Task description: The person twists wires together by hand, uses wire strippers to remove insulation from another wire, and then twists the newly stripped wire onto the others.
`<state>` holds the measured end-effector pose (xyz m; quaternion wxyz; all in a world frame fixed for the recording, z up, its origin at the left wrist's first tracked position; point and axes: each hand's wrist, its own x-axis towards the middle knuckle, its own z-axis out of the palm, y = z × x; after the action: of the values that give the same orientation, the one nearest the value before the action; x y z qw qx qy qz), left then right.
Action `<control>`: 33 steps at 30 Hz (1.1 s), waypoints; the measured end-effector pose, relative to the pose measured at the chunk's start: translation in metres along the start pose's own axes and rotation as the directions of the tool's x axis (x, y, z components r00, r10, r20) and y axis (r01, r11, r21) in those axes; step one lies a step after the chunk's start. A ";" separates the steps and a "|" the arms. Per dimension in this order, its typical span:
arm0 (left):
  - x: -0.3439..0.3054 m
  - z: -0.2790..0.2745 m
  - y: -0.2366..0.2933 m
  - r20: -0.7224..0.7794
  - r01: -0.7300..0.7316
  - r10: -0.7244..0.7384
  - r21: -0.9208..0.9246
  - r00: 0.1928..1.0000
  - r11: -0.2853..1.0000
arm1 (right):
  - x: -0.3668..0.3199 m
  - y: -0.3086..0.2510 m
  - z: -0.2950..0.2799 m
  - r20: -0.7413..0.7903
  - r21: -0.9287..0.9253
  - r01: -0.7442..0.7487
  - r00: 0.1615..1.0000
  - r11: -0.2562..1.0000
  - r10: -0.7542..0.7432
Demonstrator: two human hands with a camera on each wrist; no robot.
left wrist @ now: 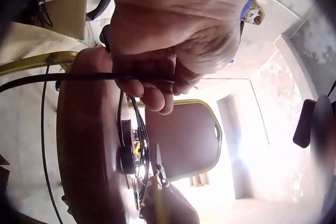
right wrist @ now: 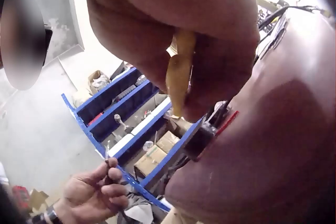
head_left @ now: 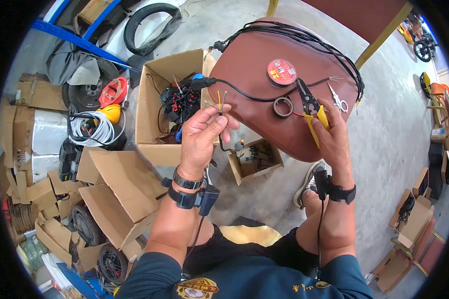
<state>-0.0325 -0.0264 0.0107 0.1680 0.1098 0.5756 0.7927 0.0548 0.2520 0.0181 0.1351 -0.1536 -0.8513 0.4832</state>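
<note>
My left hand [head_left: 204, 133] pinches a black cable [left wrist: 79, 77] between thumb and fingers. Its split end, with yellow and pale thin wires [head_left: 220, 101], points up past the fingertips. Over the right side of a brown chair seat [head_left: 244, 57], my right hand [head_left: 334, 137] grips wire strippers [head_left: 309, 102] by their yellow handles. The black head of the strippers lies above the seat, close to a roll of dark tape [head_left: 283, 107]. Another black cable [head_left: 249, 91] crosses the seat, ending in bare wires. White-handled scissors [head_left: 340, 103] lie right of the strippers.
A red-labelled round roll [head_left: 281, 72] sits on the seat, and coiled black cables [head_left: 304, 37] line its far edge. Left of the seat stands an open cardboard box [head_left: 147, 99] of wires. A smaller box [head_left: 239, 172] is on the floor below. Cartons and wheels crowd the left.
</note>
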 end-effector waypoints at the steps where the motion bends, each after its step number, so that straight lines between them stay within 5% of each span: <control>1: 0.000 0.003 0.003 -0.003 0.009 -0.009 -0.003 1.000 1.000 | 0.001 -0.002 -0.001 0.005 -0.023 -0.015 1.000 1.000 0.015; 6: -0.002 0.003 0.000 0.042 0.032 -0.033 0.007 0.999 0.999 | 0.005 0.002 -0.002 -0.008 -0.271 0.061 0.998 0.961 -0.065; 9: -0.004 0.006 -0.002 0.064 0.037 -0.040 0.043 0.997 0.998 | 0.007 0.002 0.001 -0.077 -0.571 0.255 0.930 0.781 -0.360; 12: -0.007 0.010 0.000 0.101 0.071 -0.083 0.121 0.991 0.990 | 0.008 -0.013 0.002 -0.076 -0.602 0.372 0.854 0.707 -0.514; 14: -0.009 0.015 0.000 0.131 0.091 -0.117 0.192 0.984 0.977 | -0.003 -0.012 0.011 -0.006 -0.093 0.226 0.974 0.970 -0.227; 15: -0.011 0.018 -0.002 0.138 0.103 -0.134 0.211 0.981 0.972 | -0.009 -0.013 0.016 0.083 0.168 0.079 0.992 0.983 -0.094; 18: -0.016 0.028 -0.010 0.140 0.154 -0.200 0.283 0.970 0.947 | -0.022 -0.027 0.033 0.185 0.531 -0.033 0.980 0.847 -0.078; 24: -0.020 0.039 -0.010 0.279 -0.003 -0.157 0.498 0.948 0.867 | -0.019 -0.036 0.030 0.375 0.517 -0.160 0.925 0.841 -0.054; 28: -0.020 0.043 -0.012 0.193 0.116 -0.201 0.382 0.960 0.917 | -0.017 -0.028 0.027 0.446 0.418 -0.193 0.895 0.887 -0.015; 33: -0.020 0.038 -0.014 0.248 0.138 -0.275 0.458 0.929 0.878 | -0.016 -0.026 0.029 0.386 0.425 -0.026 0.909 0.905 -0.155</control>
<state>0.0015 0.0033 0.0101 0.3110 0.2026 0.7126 0.5954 0.0554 0.2101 0.0247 -0.0006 0.0132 -0.7408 0.6716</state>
